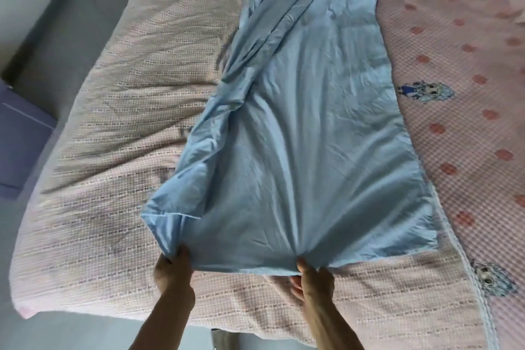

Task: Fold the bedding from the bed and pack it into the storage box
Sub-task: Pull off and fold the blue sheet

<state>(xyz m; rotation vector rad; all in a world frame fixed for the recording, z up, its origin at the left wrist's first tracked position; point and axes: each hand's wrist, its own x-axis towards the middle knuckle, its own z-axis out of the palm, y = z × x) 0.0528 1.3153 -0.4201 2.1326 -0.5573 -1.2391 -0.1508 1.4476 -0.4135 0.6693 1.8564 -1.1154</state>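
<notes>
A light blue sheet (306, 128) lies lengthwise down the middle of the bed, bunched into folds along its left side. My left hand (174, 270) grips the sheet's near left corner. My right hand (314, 278) pinches the near edge further right, thumb on top of the cloth. Creases fan out from both grips. Under the sheet lies a pink woven blanket (122, 111), and to the right a pink checked bedcover (460, 88) with red dots and cartoon figures.
The bed's near edge runs across the bottom, with grey floor (85, 329) below it. A purple box-like object (20, 139) stands on the floor at the far left. A grey wall or floor strip (37, 8) borders the bed's left side.
</notes>
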